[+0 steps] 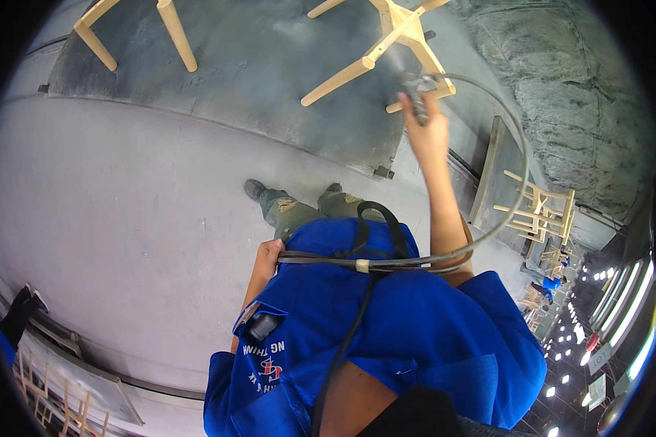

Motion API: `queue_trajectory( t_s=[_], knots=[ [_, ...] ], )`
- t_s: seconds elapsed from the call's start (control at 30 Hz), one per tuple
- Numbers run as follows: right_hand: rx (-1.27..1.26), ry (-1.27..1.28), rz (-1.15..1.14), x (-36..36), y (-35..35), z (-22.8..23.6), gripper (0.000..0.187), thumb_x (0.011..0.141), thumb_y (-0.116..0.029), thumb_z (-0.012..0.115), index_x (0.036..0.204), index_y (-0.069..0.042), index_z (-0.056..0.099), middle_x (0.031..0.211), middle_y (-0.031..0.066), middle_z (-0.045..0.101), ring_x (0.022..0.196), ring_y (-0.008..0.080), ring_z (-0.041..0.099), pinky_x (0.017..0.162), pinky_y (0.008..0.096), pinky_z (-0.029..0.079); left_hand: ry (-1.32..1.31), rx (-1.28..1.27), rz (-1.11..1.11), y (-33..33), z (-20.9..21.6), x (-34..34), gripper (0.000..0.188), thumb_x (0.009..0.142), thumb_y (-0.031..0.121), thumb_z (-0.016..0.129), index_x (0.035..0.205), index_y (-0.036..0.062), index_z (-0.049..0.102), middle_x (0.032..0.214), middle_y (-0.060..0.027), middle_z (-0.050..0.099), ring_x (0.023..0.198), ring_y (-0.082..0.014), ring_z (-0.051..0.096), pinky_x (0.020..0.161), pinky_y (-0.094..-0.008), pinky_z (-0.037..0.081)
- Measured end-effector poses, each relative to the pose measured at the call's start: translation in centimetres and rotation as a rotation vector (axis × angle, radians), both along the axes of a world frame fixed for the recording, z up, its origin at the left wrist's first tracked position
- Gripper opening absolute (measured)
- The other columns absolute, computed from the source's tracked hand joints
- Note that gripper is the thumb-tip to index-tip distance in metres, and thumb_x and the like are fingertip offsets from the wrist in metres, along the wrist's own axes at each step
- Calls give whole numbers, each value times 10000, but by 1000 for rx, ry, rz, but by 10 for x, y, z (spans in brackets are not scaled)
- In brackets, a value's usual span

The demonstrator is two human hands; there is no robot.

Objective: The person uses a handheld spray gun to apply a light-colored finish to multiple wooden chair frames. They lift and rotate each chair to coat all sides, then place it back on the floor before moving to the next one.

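My right hand [431,137] is raised ahead of me, its fingers wrapped round a metal spray gun [415,95], which is blurred. A pale streak of mist shows between the gun's front and a bare wooden chair frame [410,33] on the grey surface. From the gun a thin grey hose [520,156] loops out to the right and back to my waist. Down at my waist, my left hand [270,252] is closed round the hoses [310,258], which cross the front of my blue shirt; its fingertips are partly hidden.
More wooden legs [176,36] stand on the dark grey surface [226,95] at the far left. To the right are a stained wall [561,80], a panel [486,175] and stacked chair frames [547,207]. Another person's legs [18,313] show at lower left.
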State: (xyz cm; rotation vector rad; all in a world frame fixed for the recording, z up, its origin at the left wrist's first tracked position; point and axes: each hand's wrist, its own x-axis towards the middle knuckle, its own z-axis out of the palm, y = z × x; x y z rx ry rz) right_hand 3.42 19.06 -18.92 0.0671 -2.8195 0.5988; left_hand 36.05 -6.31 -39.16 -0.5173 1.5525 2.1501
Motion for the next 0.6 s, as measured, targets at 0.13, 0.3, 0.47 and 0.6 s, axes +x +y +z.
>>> queue_trajectory(
  t_s=[0.13, 0.3, 0.47, 0.6],
  knots=[
    [181, -385, 80, -13, -80, -49, 503, 950, -484, 638, 1117, -10, 619, 901, 257, 706, 867, 427, 699, 757, 502, 549, -159, 109, 177, -6, -37, 53, 611, 1019, 567, 436, 657, 83, 525, 657, 5, 496, 626, -101, 422, 554, -309, 315],
    [49, -695, 137, 4, -151, -113, 544, 929, -520, 649, 1137, -17, 646, 945, 245, 714, 940, 422, 693, 820, 488, 534, -456, 373, 288, 22, -83, 139, 598, 1042, 531, 361, 794, 48, 609, 743, -61, 590, 709, -178, 536, 627, -344, 410],
    [2, -599, 111, -27, -148, -105, 543, 923, -517, 657, 1160, -29, 674, 963, 229, 720, 972, 418, 689, 842, 464, 527, -451, 364, 191, 24, -109, 155, 593, 1043, 526, 360, 799, 48, 612, 745, -65, 592, 714, -182, 540, 633, -346, 413],
    [209, -193, 64, -65, -123, -53, 490, 936, -495, 643, 1126, -44, 630, 916, 241, 717, 894, 451, 689, 769, 533, 535, -422, 349, 183, 17, -108, 139, 589, 1043, 522, 360, 803, 47, 613, 746, -68, 594, 718, -186, 544, 638, -349, 416]
  ],
)
